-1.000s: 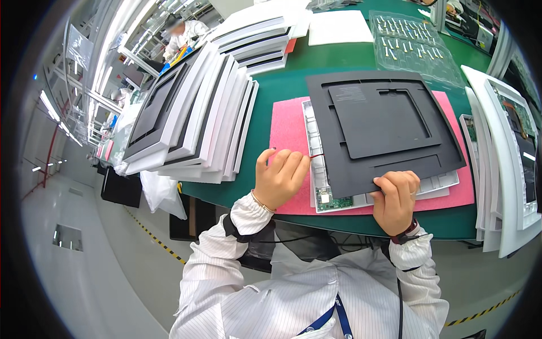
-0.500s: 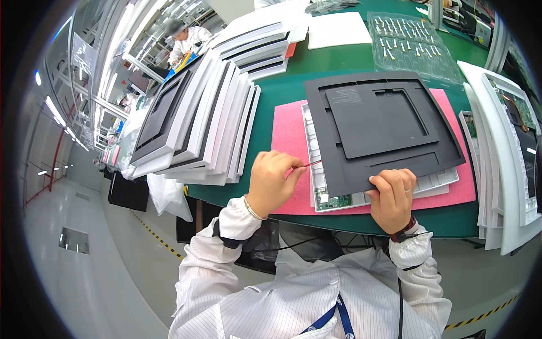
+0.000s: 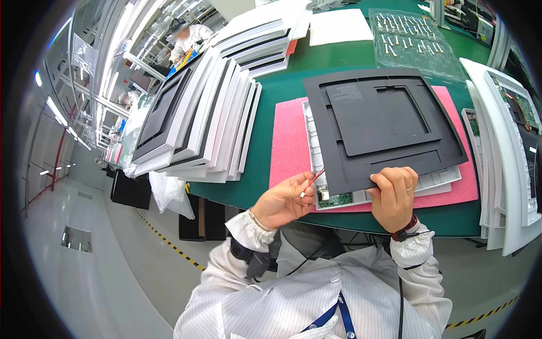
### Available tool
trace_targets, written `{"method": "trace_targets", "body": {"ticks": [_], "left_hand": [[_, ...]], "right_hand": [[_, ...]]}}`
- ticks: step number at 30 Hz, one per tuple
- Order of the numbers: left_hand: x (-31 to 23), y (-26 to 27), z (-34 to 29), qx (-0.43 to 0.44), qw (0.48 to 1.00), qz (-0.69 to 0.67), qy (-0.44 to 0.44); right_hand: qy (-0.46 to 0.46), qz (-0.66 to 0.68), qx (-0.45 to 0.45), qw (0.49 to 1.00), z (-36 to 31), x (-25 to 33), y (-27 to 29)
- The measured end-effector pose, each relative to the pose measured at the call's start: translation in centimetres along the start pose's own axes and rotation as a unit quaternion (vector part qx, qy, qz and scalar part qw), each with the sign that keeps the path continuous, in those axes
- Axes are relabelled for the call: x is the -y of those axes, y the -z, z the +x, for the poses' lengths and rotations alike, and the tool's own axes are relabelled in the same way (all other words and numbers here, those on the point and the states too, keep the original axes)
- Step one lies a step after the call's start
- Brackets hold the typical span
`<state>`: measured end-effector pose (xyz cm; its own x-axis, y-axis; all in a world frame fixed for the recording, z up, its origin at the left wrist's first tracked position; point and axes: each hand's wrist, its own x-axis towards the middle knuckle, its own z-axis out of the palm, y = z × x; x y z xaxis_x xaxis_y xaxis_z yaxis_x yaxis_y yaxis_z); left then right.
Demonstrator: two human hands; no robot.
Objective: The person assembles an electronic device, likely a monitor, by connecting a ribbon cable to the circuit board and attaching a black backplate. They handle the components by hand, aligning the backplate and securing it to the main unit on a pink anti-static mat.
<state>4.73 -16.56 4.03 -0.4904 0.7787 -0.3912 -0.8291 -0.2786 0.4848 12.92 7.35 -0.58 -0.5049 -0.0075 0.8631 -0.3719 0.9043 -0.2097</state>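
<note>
My left hand (image 3: 285, 199) pinches a thin red cable (image 3: 317, 176) that ends in a small white connector (image 3: 303, 194). The cable comes out from under the left edge of a black panel (image 3: 384, 118). Fingers of my right hand (image 3: 393, 198) curl over the panel's near edge and grip it with the thumb. Tilted, the panel covers most of a white tray-like housing (image 3: 309, 138). A green circuit board (image 3: 336, 199) shows in the housing's near left corner. Beneath the housing lies a pink foam sheet (image 3: 288, 135) on the green table.
To the left leans a stack of black and white panels (image 3: 209, 124); more panels (image 3: 262, 45) lie behind. At the back right are a clear tray of small parts (image 3: 407, 39) and a white sheet (image 3: 341, 28). White housings (image 3: 497, 164) stand at the right. A person (image 3: 189, 38) works far left.
My left hand has moved nearer to me and turned palm up, bringing the red cable and its white connector down toward the circuit board. My right hand keeps its hold on the panel.
</note>
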Motion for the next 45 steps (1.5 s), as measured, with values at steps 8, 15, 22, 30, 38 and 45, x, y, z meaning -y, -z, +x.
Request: {"method": "trace_targets", "body": {"ticks": [8, 15, 22, 30, 38, 45], "left_hand": [[0.7, -2.0, 0.0, -0.057, 0.973, 0.191, -0.114], [-1.1, -2.6, -1.4, -0.149, 0.855, 0.474, -0.149], [-0.3, -2.6, -1.3, -0.179, 0.820, 0.514, -0.176], [-0.4, -2.4, -1.4, -0.152, 0.849, 0.475, -0.176], [2.1, -3.1, -1.2, -0.228, 0.522, 0.738, -0.362], [3.8, -2.4, -0.1, -0.277, 0.447, 0.754, -0.393]], "right_hand": [[0.003, 0.009, -0.002, 1.000, -0.2, -0.1, 0.1], [0.001, 0.008, -0.006, 1.000, -0.1, -0.1, 0.0], [0.001, 0.007, -0.005, 1.000, -0.2, -0.2, 0.0], [0.004, 0.008, 0.012, 1.000, 0.0, 0.1, 0.2], [-0.001, 0.018, 0.056, 0.998, -0.2, 0.2, -0.2], [0.003, 0.003, 0.009, 1.000, -0.4, 0.1, 0.4]]}}
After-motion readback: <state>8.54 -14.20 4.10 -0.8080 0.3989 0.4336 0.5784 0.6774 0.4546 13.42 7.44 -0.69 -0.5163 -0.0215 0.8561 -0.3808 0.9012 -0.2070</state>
